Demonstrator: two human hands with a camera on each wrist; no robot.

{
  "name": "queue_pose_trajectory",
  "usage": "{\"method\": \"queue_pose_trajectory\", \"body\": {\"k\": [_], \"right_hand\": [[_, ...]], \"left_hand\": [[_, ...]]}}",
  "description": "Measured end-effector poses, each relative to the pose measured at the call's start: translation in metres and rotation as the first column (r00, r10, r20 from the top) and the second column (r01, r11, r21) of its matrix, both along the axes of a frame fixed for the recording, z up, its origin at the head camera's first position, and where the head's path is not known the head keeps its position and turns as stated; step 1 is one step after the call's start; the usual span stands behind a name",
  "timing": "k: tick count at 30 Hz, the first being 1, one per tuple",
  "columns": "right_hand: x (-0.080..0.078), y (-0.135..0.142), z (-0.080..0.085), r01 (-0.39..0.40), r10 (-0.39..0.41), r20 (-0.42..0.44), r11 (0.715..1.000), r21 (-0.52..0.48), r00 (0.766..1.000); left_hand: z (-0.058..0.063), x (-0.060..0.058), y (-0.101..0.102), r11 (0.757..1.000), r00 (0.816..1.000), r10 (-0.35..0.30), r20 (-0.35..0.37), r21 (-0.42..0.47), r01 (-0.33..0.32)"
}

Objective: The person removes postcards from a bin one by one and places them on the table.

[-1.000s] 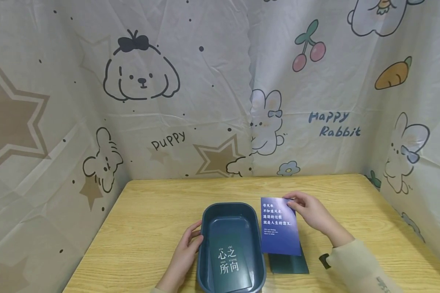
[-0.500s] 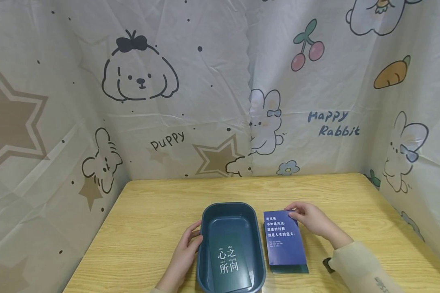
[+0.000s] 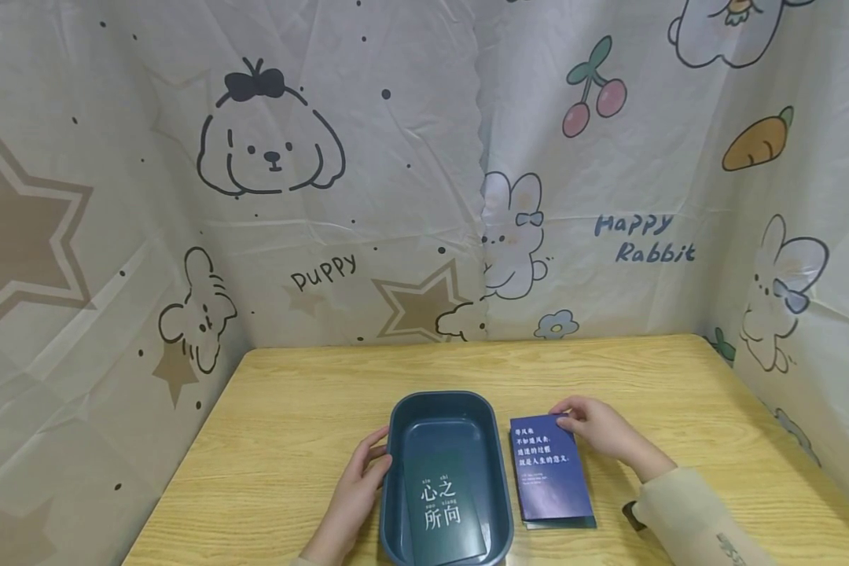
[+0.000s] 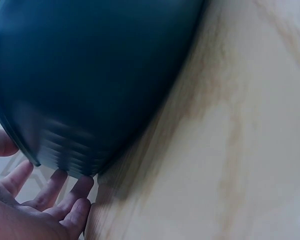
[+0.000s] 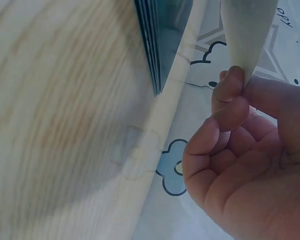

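Observation:
By its top right corner, my right hand (image 3: 597, 432) pinches a thin blue-purple booklet (image 3: 548, 495) with white lettering. Below it, a dark green booklet (image 3: 589, 522) shows only along the bottom edge. In the right wrist view, the pinched sheet (image 5: 247, 35) looks pale underneath and stands apart from a stack of thin dark green layers (image 5: 152, 55) on the table. My left hand (image 3: 357, 479) touches the left side of a deep dark teal tray (image 3: 394, 440), fingertips (image 4: 85, 184) at its wall in the left wrist view. Another green booklet (image 3: 439, 472) lies inside the tray.
The wooden table (image 3: 276, 440) carries the tray at front centre and the booklets just to its right. A cartoon-printed curtain (image 3: 368, 204) hangs behind the table and along both sides.
My right hand has moved toward me and down with the blue-purple booklet, which now covers most of the green one below. The left hand and tray have stayed put.

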State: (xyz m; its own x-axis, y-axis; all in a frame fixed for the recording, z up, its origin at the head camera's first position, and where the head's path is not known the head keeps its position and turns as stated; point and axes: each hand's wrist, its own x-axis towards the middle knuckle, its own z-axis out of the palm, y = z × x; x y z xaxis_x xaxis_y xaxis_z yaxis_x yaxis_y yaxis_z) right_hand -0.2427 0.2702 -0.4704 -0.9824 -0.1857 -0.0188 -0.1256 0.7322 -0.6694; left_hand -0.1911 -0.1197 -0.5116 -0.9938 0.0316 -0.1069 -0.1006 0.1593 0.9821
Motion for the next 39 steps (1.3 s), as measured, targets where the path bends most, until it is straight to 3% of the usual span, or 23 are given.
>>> {"method": "queue_pose_trajectory", "body": {"k": [28,39], "right_hand": [[0.0,-0.008,-0.01,0.042,-0.044,0.012,0.991,0.124,0.999],[-0.001,-0.008,-0.013,0.033,-0.025,-0.038,0.975,0.221,0.999]], "left_hand": [[0.001,0.001,0.0,1.0,1.0,-0.001,-0.002,-0.005,0.001],[0.001,0.001,-0.001,1.0,1.0,-0.001,-0.001,-0.007,0.001]]}}
